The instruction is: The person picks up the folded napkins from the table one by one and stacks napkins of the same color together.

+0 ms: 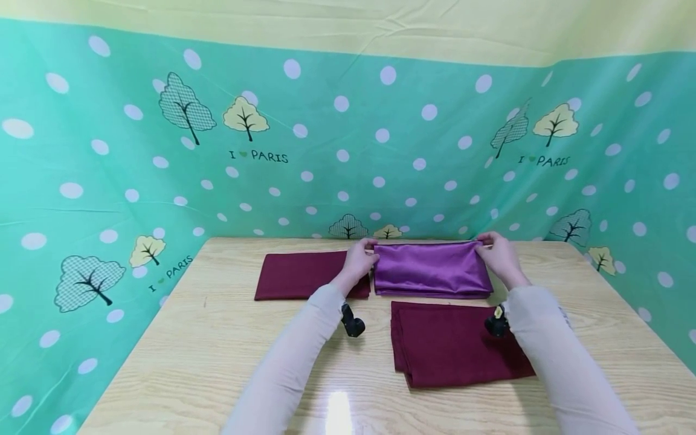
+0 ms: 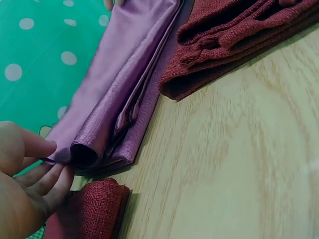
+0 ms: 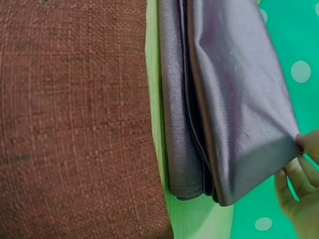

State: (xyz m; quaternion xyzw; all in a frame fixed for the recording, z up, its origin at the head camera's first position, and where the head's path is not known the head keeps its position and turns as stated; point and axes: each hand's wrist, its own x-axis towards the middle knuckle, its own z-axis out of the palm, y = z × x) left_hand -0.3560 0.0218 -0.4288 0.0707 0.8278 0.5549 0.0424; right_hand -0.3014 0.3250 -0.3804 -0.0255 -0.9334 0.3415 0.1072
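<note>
A shiny purple cloth (image 1: pixel 432 269), folded into a long rectangle, lies toward the back of the table. At its far left corner my left hand (image 1: pixel 360 258) pinches the edge between thumb and fingers. My right hand (image 1: pixel 497 257) pinches the far right corner the same way. In the left wrist view, several folded layers of the purple cloth (image 2: pixel 119 74) show at its end, near the left thumb. The right wrist view shows the corner of the purple cloth (image 3: pixel 249 109) drawn out toward the right fingertips.
A folded maroon cloth (image 1: pixel 299 275) lies left of the purple one, partly behind the left hand. Another folded maroon cloth (image 1: pixel 457 344) lies in front, partly under the right forearm. A polka-dot curtain (image 1: pixel 326 151) hangs behind the wooden table (image 1: pixel 217 362).
</note>
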